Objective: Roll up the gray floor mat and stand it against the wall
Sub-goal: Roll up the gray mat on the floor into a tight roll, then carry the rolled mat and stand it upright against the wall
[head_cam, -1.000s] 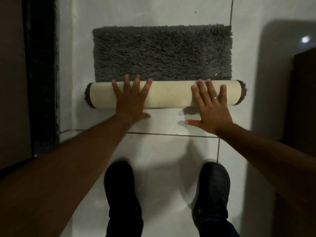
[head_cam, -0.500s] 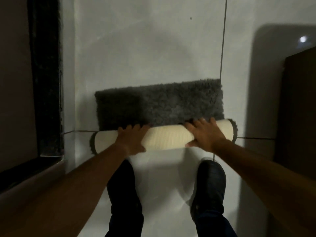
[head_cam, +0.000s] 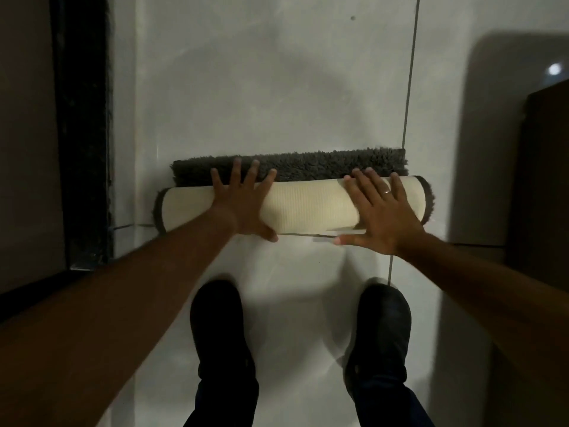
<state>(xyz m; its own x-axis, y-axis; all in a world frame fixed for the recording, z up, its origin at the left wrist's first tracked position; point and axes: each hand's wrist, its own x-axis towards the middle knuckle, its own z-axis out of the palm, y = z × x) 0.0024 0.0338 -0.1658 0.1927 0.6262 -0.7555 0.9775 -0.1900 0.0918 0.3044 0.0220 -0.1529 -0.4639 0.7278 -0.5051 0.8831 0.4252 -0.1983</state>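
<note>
A pale tiled floor (head_cam: 277, 87) fills the view, seen from above, with a dark vertical strip (head_cam: 83, 118) along the left edge and a dark panel (head_cam: 542, 180) at the right. Across the middle lies the gray floor mat (head_cam: 308, 204), almost fully rolled into a tube. Its long axis runs left to right across the view, the ends pointing toward the strip and the panel. The cream ribbed backing faces outward on the roll, and a narrow band of shaggy gray pile lies flat on the tiles on the far side. Two black shoes (head_cam: 221, 328) stand on the floor below the roll. The left hand (head_cam: 243, 204) lies flat on the left half of the roll, fingers spread wide and straight, gripping nothing. The right hand (head_cam: 381, 214) lies flat on the right half, fingers likewise splayed and pressing rather than clasping. A ring (head_cam: 386, 190) shows on one right finger.
</note>
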